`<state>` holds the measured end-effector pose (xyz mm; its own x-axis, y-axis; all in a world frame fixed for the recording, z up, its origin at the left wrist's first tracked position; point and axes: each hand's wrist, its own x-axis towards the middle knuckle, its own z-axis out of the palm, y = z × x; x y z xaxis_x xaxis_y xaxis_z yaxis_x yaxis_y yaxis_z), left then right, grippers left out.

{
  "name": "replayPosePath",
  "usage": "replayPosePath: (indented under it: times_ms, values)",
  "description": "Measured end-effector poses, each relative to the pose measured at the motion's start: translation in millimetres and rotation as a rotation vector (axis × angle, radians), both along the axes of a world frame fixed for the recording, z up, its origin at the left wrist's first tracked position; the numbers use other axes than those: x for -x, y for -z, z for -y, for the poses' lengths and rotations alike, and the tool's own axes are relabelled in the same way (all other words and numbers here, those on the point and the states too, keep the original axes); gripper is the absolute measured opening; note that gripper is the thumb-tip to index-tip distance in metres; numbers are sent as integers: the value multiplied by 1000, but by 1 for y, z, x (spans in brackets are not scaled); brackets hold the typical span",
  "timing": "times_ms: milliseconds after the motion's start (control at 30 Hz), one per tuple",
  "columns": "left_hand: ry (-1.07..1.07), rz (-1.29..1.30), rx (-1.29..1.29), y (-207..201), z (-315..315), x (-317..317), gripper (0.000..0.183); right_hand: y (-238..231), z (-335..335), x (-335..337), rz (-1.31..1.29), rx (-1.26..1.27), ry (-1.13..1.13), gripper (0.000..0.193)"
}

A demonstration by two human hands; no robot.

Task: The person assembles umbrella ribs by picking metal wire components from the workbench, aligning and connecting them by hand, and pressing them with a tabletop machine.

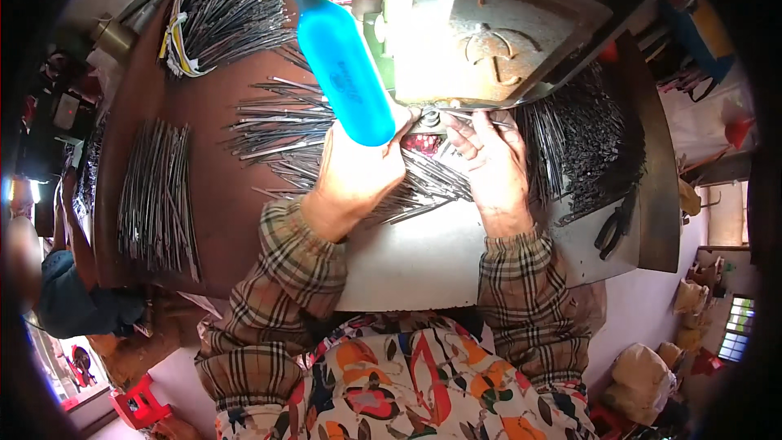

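The right hand (497, 175) pinches one thin metal rod (459, 115) between thumb and fingers, at a small round metal fitting (430, 116) under the machine. The left hand (354, 175) curls its fingers toward that same fitting; one blue bottle-shaped handle (346, 73) covers part of them, so I cannot tell what they grasp. Just above both hands stands one metal machine housing (509, 28). Around and under the hands lies a loose spread of dark rods (281, 118), too many to count. Farther out are one neat row of rods (155, 200) on the left, one bundle (232, 12) at the upper left, beside a white-and-yellow wrap (177, 47), and a dense heap (599, 143) on the right. One black-handled tool (615, 224) lies near that heap. Two plaid sleeves (301, 257) cover the forearms. Beyond the table (407, 265), at the far left, shows one co-worker's arm (75, 232), and below it one red plastic stool (140, 402).
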<state>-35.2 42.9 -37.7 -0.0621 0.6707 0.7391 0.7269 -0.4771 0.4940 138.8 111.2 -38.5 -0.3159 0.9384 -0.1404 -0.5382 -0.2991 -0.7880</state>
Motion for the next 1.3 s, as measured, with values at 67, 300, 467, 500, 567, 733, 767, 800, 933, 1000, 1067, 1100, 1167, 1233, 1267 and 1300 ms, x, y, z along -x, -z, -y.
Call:
replayPosePath:
  times_ms: [67, 300, 467, 500, 567, 733, 767, 800, 933, 1000, 1067, 1100, 1167, 1233, 1267, 1300]
  values:
    - [54, 132, 110, -6, 1, 10, 23, 0, -2, 2, 44, 5, -21, 21]
    - [84, 188, 212, -12, 0, 14, 22, -2, 2, -2, 46, -56, -31, 22]
    - [17, -18, 138, -18, -6, 13, 23, -2, 1, -2, 44, -48, -43, 22]
    - [27, -59, 108, -18, -6, 15, 22, -2, 1, -1, 40, -47, -41, 22]
    - [37, -49, 132, -15, -8, 19, 22, -1, 1, 2, 41, -17, -67, 22]
    - [46, -62, 99, -17, -10, 16, 21, 4, -12, -1, -40, -25, -22, 18]
    - [84, 54, 131, -17, -9, 16, 21, 4, -15, -2, -115, -12, -19, 17]
    - [145, 185, 162, -11, -13, 10, 22, 7, -18, -7, -106, -22, 12, 17]
    - [-79, -384, -35, -42, 4, 3, 24, -1, -7, -20, 51, 87, 34, 7]
    - [-160, -429, 47, -56, 30, -2, 25, -16, 16, -39, -8, 34, 125, 8]
    - [-202, -42, 242, -48, 55, -16, 24, -22, 38, -73, 70, 67, 214, 10]
    - [-191, 321, 436, -41, 65, -27, 18, -20, 52, -76, 92, 116, 163, 10]
    - [-37, 816, 767, -35, 75, -41, 10, -25, 83, -84, 151, 129, 107, 9]
    - [15, 1087, 683, -35, 73, -57, 12, -14, 103, -78, 87, 82, 50, 8]
    - [50, 1361, 578, -36, 73, -63, 13, -16, 105, -83, 92, 80, 62, 8]
    - [118, 1445, 576, -31, 72, -64, 18, -16, 106, -87, 151, 39, -7, 9]
